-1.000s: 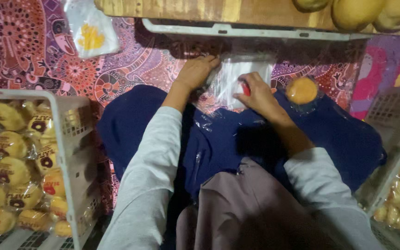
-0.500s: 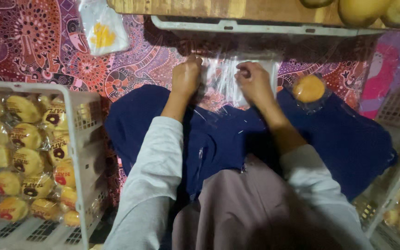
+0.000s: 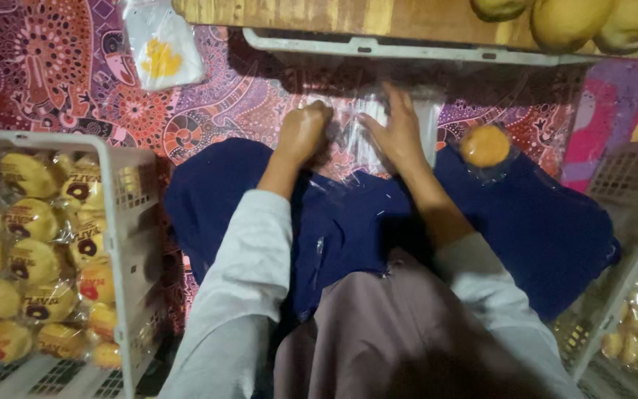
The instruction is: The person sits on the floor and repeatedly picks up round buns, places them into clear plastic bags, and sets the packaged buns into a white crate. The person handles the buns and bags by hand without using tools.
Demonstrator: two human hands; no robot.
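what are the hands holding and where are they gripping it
Both the left hand and right hand are on a stack of clear plastic bags; the exact grip point cannot be told.

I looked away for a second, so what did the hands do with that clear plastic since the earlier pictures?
The right hand slid left off the clear plastic wrapper's right side, toward the left hand; both now press on it, close together. The round orange bun on the dark blue cloth and the white crate of wrapped buns kept their places.

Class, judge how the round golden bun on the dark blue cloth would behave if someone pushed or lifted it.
The round golden bun looks small and puffy, so probably light. Its domed shape suggests it might roll if tipped on edge. It seems soft, so likely squashes easily.
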